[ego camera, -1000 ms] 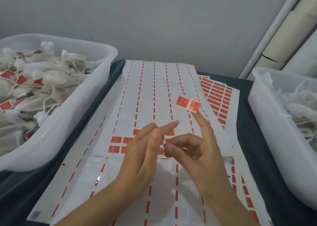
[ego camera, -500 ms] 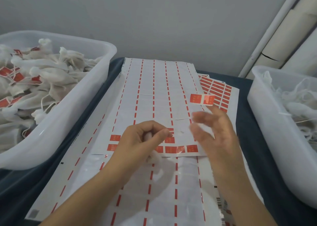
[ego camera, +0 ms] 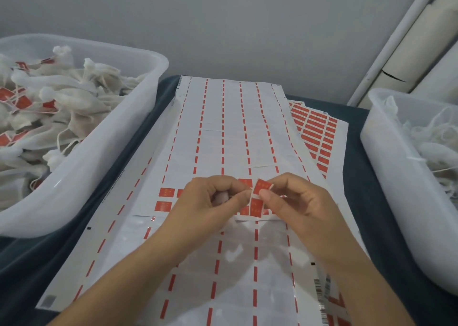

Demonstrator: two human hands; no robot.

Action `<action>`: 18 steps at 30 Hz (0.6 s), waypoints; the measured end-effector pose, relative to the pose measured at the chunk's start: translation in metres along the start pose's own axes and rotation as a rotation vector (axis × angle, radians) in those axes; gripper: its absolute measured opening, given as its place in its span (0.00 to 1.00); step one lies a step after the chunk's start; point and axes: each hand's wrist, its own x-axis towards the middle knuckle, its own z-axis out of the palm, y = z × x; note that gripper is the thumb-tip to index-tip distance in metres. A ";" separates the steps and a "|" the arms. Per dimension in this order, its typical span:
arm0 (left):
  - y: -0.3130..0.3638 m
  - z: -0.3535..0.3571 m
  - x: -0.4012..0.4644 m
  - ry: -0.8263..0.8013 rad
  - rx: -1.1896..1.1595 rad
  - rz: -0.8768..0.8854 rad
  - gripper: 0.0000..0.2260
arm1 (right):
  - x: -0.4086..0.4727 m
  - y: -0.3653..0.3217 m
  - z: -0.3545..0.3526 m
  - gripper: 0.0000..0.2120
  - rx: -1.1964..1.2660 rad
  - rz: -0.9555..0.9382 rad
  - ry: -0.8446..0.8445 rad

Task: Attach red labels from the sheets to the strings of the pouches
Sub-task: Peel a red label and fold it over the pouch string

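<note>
Over the sheet (ego camera: 223, 132), right hand (ego camera: 302, 201) pinches a red label (ego camera: 263, 186); left hand (ego camera: 210, 201) curls around a pouch (ego camera: 221, 198) (mostly hidden).

A small red rectangular paper label (ego camera: 262, 186) stands tilted above the nearly stripped white label sheet (ego camera: 230, 132), meeting a thin white pouch string (ego camera: 239, 195).

Your left hand (ego camera: 210, 199) and right hand (ego camera: 295, 201) meet at centre, forearms converging — both with fingers curled, thumb and forefinger pinched, fingertips nearly touching each other.
</note>
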 end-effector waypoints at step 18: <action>-0.001 0.001 0.000 -0.020 -0.046 -0.050 0.08 | 0.000 0.002 0.003 0.04 -0.184 -0.086 0.058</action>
